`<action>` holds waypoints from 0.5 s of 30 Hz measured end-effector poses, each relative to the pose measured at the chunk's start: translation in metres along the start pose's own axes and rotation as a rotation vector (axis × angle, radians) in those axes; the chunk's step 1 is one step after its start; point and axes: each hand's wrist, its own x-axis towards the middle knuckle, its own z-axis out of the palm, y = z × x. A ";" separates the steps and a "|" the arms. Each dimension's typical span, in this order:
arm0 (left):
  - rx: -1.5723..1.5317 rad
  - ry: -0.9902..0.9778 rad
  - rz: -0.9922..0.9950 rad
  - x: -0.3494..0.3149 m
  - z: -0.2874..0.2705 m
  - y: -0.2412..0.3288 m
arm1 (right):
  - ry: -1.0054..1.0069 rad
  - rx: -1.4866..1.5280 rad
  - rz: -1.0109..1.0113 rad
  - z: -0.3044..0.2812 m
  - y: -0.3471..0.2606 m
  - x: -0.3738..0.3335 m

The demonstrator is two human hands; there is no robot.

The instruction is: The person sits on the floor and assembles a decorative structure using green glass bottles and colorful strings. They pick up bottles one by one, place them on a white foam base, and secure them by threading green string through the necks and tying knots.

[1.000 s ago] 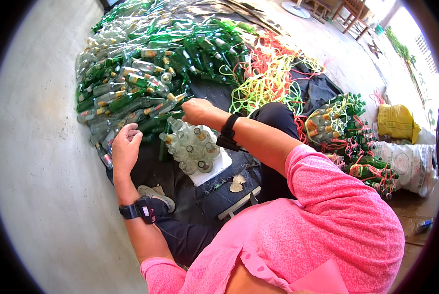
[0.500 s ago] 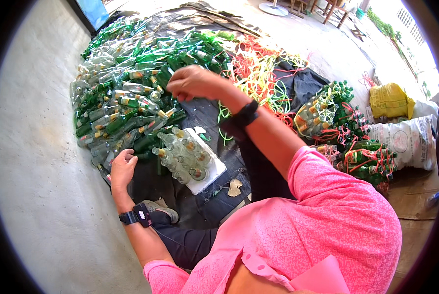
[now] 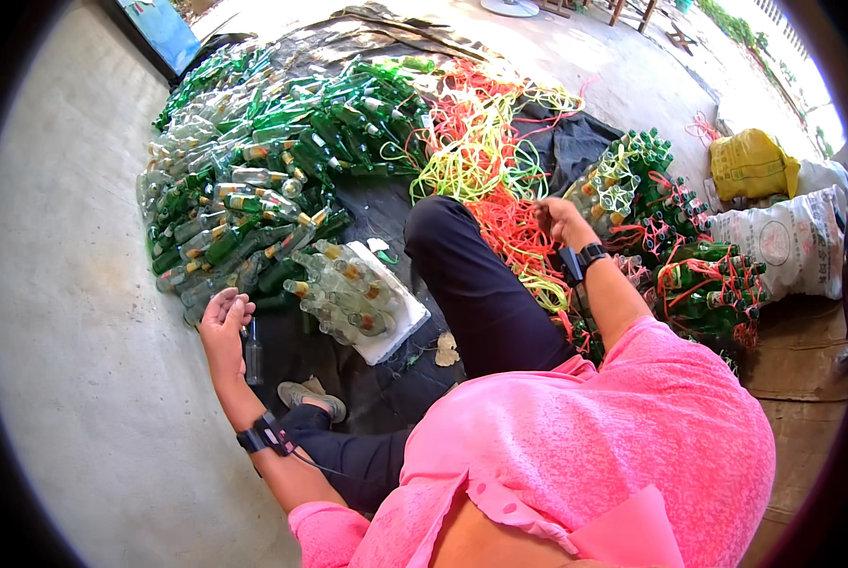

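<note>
While our left hand point(image 3: 223, 320) hangs beside the heap of green and clear glass bottles point(image 3: 253, 180), its fingers half curled near a dark glass bottle point(image 3: 253, 356), we cannot tell whether they touch it; our right hand point(image 3: 566, 223) is over the tangled red and yellow-green plastic straps point(image 3: 476, 163), fingers bent, and we cannot tell whether it grips any; between our hands, clear glass bottles point(image 3: 346, 295) sit clustered on a white board point(image 3: 409, 318), left of our bent right knee point(image 3: 445, 232)
</note>
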 end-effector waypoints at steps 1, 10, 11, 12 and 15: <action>-0.021 0.004 -0.009 -0.008 0.005 0.000 | 0.016 0.005 0.017 -0.007 0.015 0.006; -0.226 0.070 -0.230 -0.035 -0.003 -0.062 | 0.071 -0.147 0.133 -0.040 0.065 0.054; -0.247 0.085 -0.235 -0.034 -0.004 -0.064 | 0.091 -0.171 0.129 -0.042 0.061 0.058; -0.261 0.099 -0.246 -0.034 -0.006 -0.064 | 0.113 -0.195 0.133 -0.042 0.060 0.062; -0.244 0.110 -0.269 -0.022 -0.004 -0.077 | 0.004 -0.174 0.133 -0.085 0.055 0.107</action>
